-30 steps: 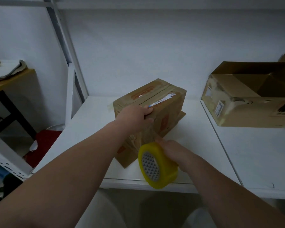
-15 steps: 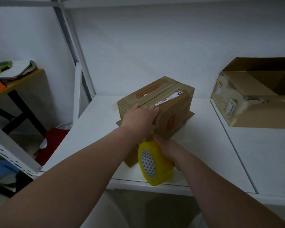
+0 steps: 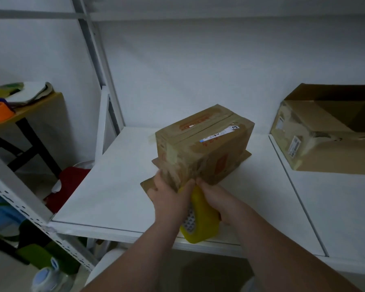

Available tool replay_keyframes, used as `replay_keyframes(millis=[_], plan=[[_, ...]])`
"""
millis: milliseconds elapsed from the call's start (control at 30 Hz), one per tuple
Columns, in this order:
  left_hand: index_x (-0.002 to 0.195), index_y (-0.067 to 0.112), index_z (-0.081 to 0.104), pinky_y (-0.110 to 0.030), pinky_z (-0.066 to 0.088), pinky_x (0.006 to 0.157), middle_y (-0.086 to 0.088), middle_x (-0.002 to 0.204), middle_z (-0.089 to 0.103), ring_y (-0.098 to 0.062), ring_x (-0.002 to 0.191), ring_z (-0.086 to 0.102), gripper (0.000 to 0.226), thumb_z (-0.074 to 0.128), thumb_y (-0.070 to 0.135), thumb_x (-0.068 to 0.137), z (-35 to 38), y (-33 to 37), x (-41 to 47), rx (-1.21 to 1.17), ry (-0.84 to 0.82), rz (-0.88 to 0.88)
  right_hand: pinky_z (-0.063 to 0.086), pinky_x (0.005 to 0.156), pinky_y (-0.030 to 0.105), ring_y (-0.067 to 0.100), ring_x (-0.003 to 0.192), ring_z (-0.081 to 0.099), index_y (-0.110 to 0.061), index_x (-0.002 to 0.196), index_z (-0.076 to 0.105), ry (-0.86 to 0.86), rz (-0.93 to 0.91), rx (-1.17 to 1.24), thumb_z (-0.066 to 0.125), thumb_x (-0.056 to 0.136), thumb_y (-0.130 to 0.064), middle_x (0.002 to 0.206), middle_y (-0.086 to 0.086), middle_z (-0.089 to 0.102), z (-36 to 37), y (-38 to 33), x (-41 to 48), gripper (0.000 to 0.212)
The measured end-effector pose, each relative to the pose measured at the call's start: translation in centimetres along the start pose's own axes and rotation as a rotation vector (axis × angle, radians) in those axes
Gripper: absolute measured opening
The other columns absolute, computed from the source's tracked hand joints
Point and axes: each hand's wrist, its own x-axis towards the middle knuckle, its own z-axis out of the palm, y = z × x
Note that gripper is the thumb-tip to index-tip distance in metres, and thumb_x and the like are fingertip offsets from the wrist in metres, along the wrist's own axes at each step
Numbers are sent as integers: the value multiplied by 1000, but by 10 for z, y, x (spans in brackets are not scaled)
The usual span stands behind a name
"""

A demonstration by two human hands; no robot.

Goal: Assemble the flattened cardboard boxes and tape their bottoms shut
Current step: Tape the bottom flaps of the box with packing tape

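Note:
A brown cardboard box stands upside down on the white shelf, its taped bottom flaps facing up and its open flaps spread flat beneath it. A yellow tape roll hangs just in front of the box's near end. My right hand grips the roll from the right. My left hand presses against the near end of the box at its lower edge, fingers meeting the right hand's thumb above the roll. Glossy tape runs down that near end.
A second, larger open cardboard box sits at the right on the shelf. A white metal rack post rises at the left. Beyond it are a wooden table, a red item on the floor and bottles below.
My left hand has slid from the top of the box down to its near end. The roll and right hand rose slightly toward the box. The camera moved closer.

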Motion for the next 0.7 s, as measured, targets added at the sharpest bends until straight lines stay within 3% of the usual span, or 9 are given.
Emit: replay_keyframes(millis=[100,200,300,367,467,600,700], plan=[[139,41,24,-51,47,97,-5,131,48,-31,114,52,100,69,68,54,7,3,10,-75,-205,-221,44,100,49,32,114,55,-13,140,41,-2,25,6,32,96,-57,131,14,54,1,1,-3,63],[137,31,32,-51,51,91,-10,121,53,-34,105,57,78,74,47,73,9,3,15,-254,-268,-390,48,96,49,31,106,59,-13,136,44,-44,9,68,33,99,-50,120,14,58,1,4,-10,53],[134,29,34,-53,51,90,-12,119,54,-34,104,57,64,71,36,83,12,0,12,-384,-345,-432,49,96,47,29,107,58,-11,131,48,-28,-17,-59,31,99,-50,121,13,58,2,4,-18,53],[134,26,39,-51,52,89,-11,117,56,-33,102,59,57,69,34,85,12,-3,16,-400,-340,-403,52,88,39,27,101,60,-12,109,58,17,-83,-210,31,99,-51,107,11,61,0,-1,-26,48],[130,26,48,-51,50,93,-8,119,56,-32,106,57,48,66,36,87,6,-3,21,-297,-296,-328,39,58,27,21,72,55,-18,62,49,232,-304,-553,40,98,-39,66,1,51,-10,-11,-39,43],[124,22,58,-44,51,91,-9,117,58,-31,105,57,37,64,27,88,-11,-1,31,-147,-309,-213,41,52,25,10,58,50,-20,60,49,685,-626,-781,53,93,-37,63,-5,51,-26,-23,-54,37],[118,23,62,-48,48,96,-11,118,60,-33,108,57,31,65,22,87,-23,3,40,-96,-362,-167,38,54,23,12,70,54,-23,72,56,794,-918,-774,62,87,-39,80,-6,58,-33,-33,-57,23]])
